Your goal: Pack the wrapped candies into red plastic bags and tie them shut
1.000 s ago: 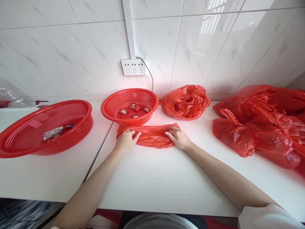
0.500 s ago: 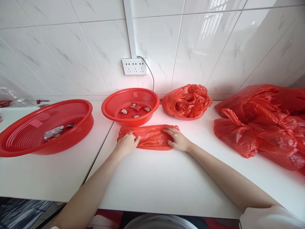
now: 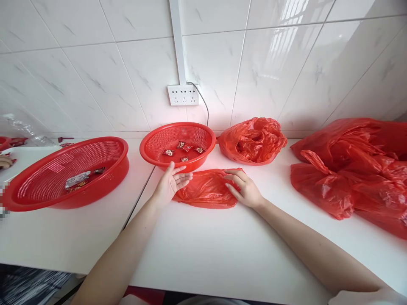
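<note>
A red plastic bag (image 3: 208,192) lies flattened on the white table in front of me. My left hand (image 3: 170,184) is at its left end, fingers spread and palm turned inward, holding nothing. My right hand (image 3: 246,188) rests at the bag's right end with its fingers apart and curved over the edge. Just behind the bag stands a round red basket (image 3: 148,148) with several small wrapped pieces (image 3: 187,149) in its bottom. My left fingertips overlap this basket's front rim in view; whether they touch it I cannot tell.
At left is a larger red basket (image 3: 111,178) holding a few small packets (image 3: 78,180). A crumpled red bag (image 3: 254,142) sits by the wall, and a heap of filled red bags (image 3: 359,169) covers the right side. A socket strip (image 3: 183,95) is on the tiled wall.
My left hand has let go of the bag's left end, lifted and turned its palm inward. My right fingers have loosened slightly. The view has tilted up a little.
</note>
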`<state>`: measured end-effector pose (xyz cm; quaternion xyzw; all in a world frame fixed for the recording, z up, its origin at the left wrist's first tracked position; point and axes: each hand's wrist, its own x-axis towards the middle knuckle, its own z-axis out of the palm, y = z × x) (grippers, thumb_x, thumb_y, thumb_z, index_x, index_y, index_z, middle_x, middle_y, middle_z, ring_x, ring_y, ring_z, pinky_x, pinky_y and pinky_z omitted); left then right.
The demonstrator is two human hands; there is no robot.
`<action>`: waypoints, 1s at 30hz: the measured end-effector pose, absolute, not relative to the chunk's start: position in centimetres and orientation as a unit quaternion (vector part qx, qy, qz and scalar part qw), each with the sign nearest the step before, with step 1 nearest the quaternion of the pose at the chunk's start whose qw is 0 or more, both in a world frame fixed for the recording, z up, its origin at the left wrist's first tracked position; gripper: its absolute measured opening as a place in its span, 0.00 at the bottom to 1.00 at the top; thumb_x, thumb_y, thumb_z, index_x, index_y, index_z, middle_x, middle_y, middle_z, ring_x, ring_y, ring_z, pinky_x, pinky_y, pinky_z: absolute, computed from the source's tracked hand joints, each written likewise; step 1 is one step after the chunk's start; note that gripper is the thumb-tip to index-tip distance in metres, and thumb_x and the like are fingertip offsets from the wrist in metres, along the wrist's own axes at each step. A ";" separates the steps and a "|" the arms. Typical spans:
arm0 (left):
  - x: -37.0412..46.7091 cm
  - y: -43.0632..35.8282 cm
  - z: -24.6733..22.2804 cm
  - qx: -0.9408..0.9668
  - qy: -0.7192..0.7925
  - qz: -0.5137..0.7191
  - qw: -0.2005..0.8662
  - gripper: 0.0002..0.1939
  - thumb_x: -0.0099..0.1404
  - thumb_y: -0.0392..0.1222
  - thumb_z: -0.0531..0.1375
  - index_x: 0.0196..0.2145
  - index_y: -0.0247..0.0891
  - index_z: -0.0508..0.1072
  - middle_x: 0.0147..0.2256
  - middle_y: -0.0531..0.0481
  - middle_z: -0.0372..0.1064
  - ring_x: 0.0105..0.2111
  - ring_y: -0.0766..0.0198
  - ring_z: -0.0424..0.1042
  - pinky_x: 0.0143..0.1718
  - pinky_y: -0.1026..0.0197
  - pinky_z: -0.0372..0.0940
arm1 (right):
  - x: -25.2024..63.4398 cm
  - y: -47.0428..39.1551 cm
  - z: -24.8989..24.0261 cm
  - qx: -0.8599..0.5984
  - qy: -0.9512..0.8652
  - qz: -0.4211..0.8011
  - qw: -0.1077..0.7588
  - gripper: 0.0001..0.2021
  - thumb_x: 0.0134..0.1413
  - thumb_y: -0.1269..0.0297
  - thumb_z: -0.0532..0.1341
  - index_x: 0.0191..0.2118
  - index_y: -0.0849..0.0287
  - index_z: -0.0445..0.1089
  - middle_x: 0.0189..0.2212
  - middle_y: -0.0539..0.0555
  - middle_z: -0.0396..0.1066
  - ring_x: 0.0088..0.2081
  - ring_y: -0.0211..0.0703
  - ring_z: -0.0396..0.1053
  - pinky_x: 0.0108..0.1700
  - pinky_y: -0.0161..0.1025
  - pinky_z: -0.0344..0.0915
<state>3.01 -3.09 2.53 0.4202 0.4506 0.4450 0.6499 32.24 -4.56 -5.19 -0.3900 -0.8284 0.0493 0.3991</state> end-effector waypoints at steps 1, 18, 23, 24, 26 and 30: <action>3.0 -2.8 2.7 0.361 0.442 0.451 0.686 0.36 0.62 0.68 0.53 0.50 0.29 0.67 0.45 0.33 0.74 0.48 0.54 0.74 0.43 0.61 0.72 | 32.1 -4.6 -5.2 -0.382 -0.832 0.035 0.401 0.14 0.64 0.64 0.53 0.53 0.54 0.65 0.55 0.60 0.66 0.55 0.51 0.65 0.56 0.52 0.65; 0.5 -2.1 2.0 0.362 0.410 0.294 0.783 0.34 0.66 0.57 0.46 0.55 0.26 0.70 0.51 0.32 0.72 0.36 0.55 0.78 0.29 0.61 0.70 | 32.5 -4.8 -5.9 -0.363 -0.858 -0.010 0.363 0.18 0.62 0.66 0.52 0.57 0.53 0.62 0.53 0.60 0.68 0.54 0.52 0.67 0.54 0.53 0.67; 0.0 -2.0 1.9 0.379 0.416 0.267 0.782 0.39 0.66 0.60 0.40 0.54 0.23 0.71 0.47 0.29 0.74 0.32 0.54 0.78 0.28 0.59 0.68 | 32.6 -4.8 -6.0 -0.365 -0.857 -0.004 0.363 0.17 0.62 0.67 0.52 0.56 0.53 0.62 0.52 0.60 0.68 0.54 0.51 0.67 0.53 0.52 0.69; -0.1 -1.9 1.8 0.383 0.417 0.268 0.780 0.39 0.66 0.60 0.41 0.54 0.23 0.71 0.47 0.29 0.74 0.32 0.54 0.78 0.29 0.59 0.68 | 32.6 -4.8 -6.0 -0.365 -0.858 -0.003 0.361 0.17 0.62 0.68 0.53 0.56 0.53 0.62 0.52 0.59 0.68 0.54 0.51 0.67 0.53 0.52 0.69; -0.2 -1.8 1.6 0.390 0.420 0.271 0.773 0.38 0.66 0.60 0.41 0.53 0.24 0.71 0.48 0.31 0.73 0.32 0.55 0.77 0.29 0.60 0.68 | 32.6 -4.9 -6.0 -0.364 -0.861 0.001 0.355 0.17 0.62 0.68 0.53 0.55 0.52 0.63 0.52 0.59 0.68 0.53 0.51 0.68 0.52 0.51 0.70; -0.6 -1.7 1.4 0.402 0.411 0.284 0.767 0.38 0.66 0.61 0.42 0.54 0.25 0.71 0.47 0.32 0.74 0.34 0.55 0.77 0.32 0.60 0.68 | 32.5 -5.1 -6.0 -0.375 -0.858 0.012 0.351 0.16 0.61 0.70 0.53 0.53 0.52 0.63 0.53 0.58 0.68 0.53 0.50 0.68 0.50 0.49 0.72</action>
